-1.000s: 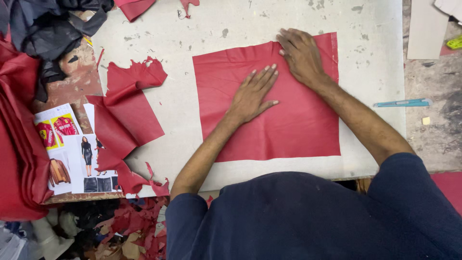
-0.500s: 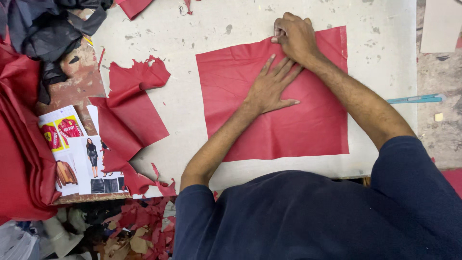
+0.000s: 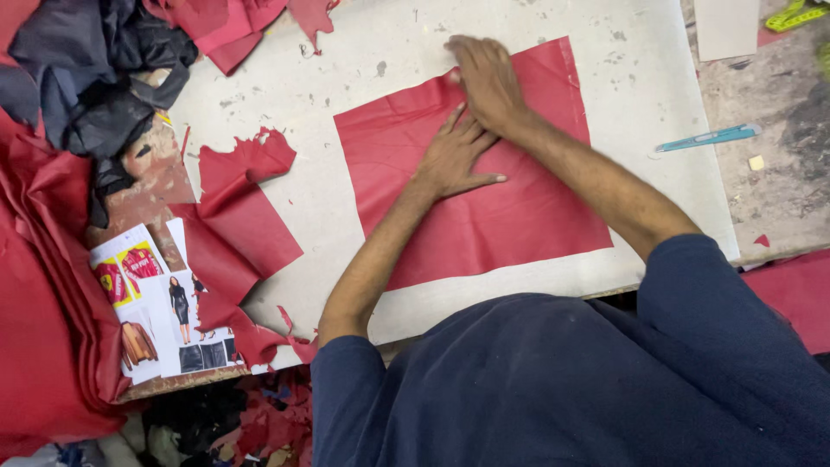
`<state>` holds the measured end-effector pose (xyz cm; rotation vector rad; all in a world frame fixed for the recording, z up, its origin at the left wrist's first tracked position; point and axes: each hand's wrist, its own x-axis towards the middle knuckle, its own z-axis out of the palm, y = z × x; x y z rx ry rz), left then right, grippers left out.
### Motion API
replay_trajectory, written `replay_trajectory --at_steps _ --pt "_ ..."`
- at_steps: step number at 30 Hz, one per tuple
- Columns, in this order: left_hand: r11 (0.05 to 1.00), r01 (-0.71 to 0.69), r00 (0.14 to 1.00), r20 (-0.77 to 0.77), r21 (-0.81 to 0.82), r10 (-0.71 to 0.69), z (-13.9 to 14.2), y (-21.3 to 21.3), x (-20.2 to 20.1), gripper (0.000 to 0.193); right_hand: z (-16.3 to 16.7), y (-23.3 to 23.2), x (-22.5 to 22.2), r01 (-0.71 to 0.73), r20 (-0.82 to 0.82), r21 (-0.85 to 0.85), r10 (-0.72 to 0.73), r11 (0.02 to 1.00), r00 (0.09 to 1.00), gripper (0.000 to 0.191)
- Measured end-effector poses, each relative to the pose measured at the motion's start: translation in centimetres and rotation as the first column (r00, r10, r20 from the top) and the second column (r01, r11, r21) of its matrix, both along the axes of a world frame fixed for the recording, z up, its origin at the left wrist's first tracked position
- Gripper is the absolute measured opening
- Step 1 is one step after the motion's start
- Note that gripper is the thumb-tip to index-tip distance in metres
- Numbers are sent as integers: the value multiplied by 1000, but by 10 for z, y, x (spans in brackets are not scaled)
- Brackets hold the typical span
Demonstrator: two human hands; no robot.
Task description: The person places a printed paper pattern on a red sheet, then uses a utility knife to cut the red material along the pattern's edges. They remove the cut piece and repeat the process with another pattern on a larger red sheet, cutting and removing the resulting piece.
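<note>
A red sheet [image 3: 484,199] is lying flat on the white board [image 3: 346,69], slightly tilted, filling its middle. The left hand [image 3: 454,160] is pressing down on the sheet's centre, palm flat and fingers spread wide, gripping nothing. The right hand [image 3: 486,78] is resting at the sheet's top edge, fingers curled loosely; whether it is pinching the edge, I cannot tell. Red scraps [image 3: 238,216] are lying left of the sheet, and a blue cutter [image 3: 707,137] is sitting well to its right.
</note>
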<state>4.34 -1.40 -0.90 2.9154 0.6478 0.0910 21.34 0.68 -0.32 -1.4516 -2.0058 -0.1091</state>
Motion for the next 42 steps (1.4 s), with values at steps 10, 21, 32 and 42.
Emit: replay_trajectory --at_steps 10,21,32,42 --pt "976 -216 967 141 11 212 -5 59 -46 79 -12 -109 24 -305 349 -479 498 823 794 97" --pt "970 -242 964 114 10 239 2 53 -46 80 -2 -18 41 129 251 -281 -57 951 966 78" --pt "914 -367 912 259 173 318 4 26 -42 73 8 -281 78 303 -53 -139 -313 943 948 43" --pt "250 -935 130 415 -250 901 5 -143 -122 55 32 -350 55 553 -137 -511 -698 658 703 32"
